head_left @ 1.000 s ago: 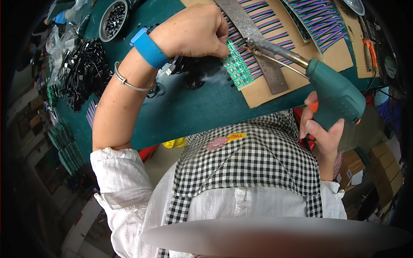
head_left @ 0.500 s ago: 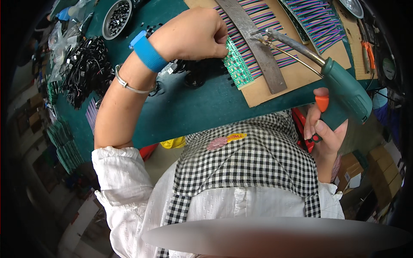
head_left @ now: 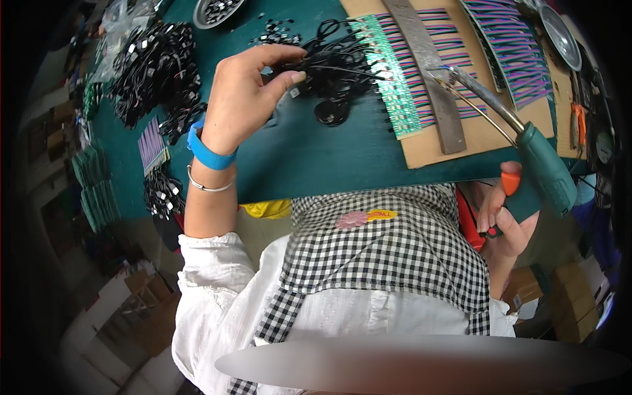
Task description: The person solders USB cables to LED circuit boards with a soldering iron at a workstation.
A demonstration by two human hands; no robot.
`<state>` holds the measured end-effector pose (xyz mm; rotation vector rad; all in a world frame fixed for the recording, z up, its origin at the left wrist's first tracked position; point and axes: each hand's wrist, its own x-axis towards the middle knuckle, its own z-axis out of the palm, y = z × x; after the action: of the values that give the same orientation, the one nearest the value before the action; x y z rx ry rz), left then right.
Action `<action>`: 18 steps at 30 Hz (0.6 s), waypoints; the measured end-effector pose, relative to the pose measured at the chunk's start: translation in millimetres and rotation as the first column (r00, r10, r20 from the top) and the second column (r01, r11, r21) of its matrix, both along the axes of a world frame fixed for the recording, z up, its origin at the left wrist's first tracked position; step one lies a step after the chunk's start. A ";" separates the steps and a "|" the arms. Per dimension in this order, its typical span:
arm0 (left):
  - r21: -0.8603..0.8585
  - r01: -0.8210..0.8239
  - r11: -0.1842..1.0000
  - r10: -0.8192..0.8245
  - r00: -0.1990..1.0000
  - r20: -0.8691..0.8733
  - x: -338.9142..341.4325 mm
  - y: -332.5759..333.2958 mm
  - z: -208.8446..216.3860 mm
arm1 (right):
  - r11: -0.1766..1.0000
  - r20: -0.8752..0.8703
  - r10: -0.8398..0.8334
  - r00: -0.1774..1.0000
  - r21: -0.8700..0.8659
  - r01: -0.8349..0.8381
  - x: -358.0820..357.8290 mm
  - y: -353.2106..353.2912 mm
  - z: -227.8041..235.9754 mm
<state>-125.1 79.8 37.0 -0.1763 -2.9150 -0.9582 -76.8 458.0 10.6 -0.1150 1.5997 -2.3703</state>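
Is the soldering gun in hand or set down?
In hand. The right hand grips the green soldering gun by its handle below the bench edge; its tip points at the metal bar on the cardboard.

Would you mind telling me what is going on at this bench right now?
A person at a green bench grips a green soldering gun in the right hand, its tip over a strip of circuit boards with striped wires. The left hand pinches a thin black wire from the black pile beside that strip.
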 end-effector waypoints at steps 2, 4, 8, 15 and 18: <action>0.007 -0.122 0.993 0.122 0.990 -0.072 8.3 -15.5 -6.6 | 0.998 0.031 -0.058 0.998 0.021 0.058 4.7 -5.2 -0.3; 0.029 -0.265 0.964 0.266 0.951 -0.158 20.2 -29.9 -6.6 | 1.000 0.005 -0.030 1.000 -0.009 0.030 4.9 -3.0 -2.9; -0.104 -0.324 0.940 0.324 0.946 -0.019 52.2 -57.6 -5.1 | 0.999 -0.027 0.008 1.000 -0.031 -0.008 2.0 1.2 -4.5; -0.234 -0.206 0.950 0.158 0.965 -0.210 52.1 -52.5 -21.3 | 0.998 -0.067 0.053 0.996 -0.027 -0.055 -0.5 -5.6 -3.4; -0.383 -0.245 0.891 0.229 0.970 -0.087 37.4 -52.1 -34.9 | 0.998 -0.058 0.053 0.997 -0.033 -0.055 0.4 -10.1 0.7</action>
<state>-87.6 27.7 2.2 0.1399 -2.9632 -0.3255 -76.5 447.9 11.3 -0.2324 1.5608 -2.3743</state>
